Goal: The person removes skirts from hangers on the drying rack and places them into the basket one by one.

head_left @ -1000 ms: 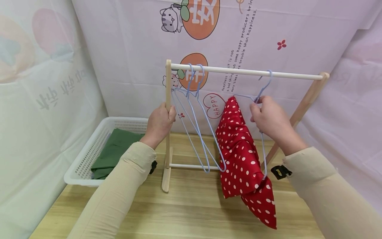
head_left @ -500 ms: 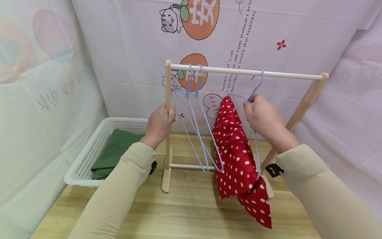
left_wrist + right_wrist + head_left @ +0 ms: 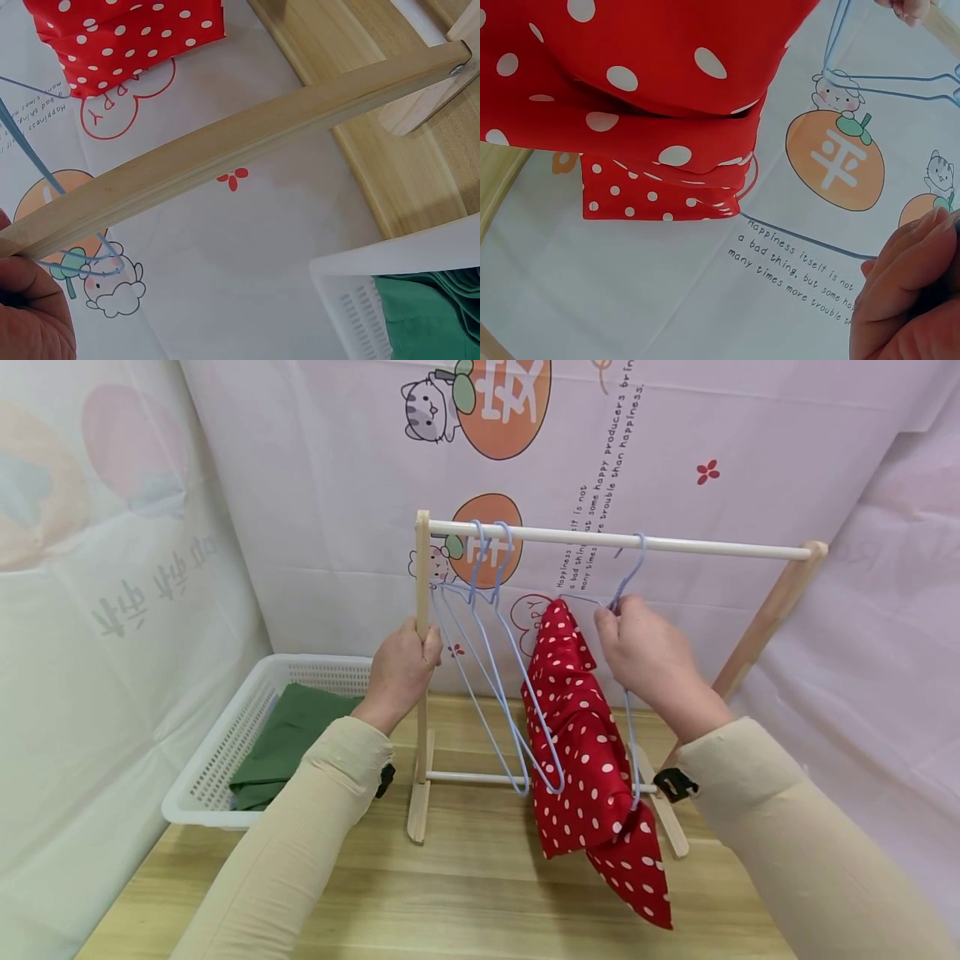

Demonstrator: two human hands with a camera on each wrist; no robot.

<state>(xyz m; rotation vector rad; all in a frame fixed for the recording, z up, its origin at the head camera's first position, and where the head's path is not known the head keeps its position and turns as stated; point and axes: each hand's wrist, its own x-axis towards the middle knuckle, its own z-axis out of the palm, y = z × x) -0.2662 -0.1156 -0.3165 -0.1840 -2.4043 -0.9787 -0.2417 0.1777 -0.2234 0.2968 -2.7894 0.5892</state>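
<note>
My left hand point(image 3: 402, 670) grips the left wooden post point(image 3: 247, 139) of a small clothes rack, fingers wrapped around it. With my right hand point(image 3: 648, 652) I pinch a blue wire hanger point(image 3: 630, 578) just below its hook, which hooks over the rack's white rail point(image 3: 720, 547). A red cloth with white polka dots point(image 3: 577, 735) drapes folded over this hanger, hanging towards the table. In the right wrist view the cloth point(image 3: 667, 90) fills the upper left and the curled fingers of my right hand point(image 3: 907, 292) show at lower right.
Two bare blue hangers point(image 3: 517, 693) hang near the rail's left end, close to the red cloth. A white basket point(image 3: 217, 735) with folded green cloth point(image 3: 292, 735) stands left on the wooden table point(image 3: 450, 893). Printed white sheets point(image 3: 330, 485) enclose the back and sides.
My right hand has slid the hanger with the red polka-dot cloth leftward along the rail, closer to the bare hangers. My left hand has stayed on the post.
</note>
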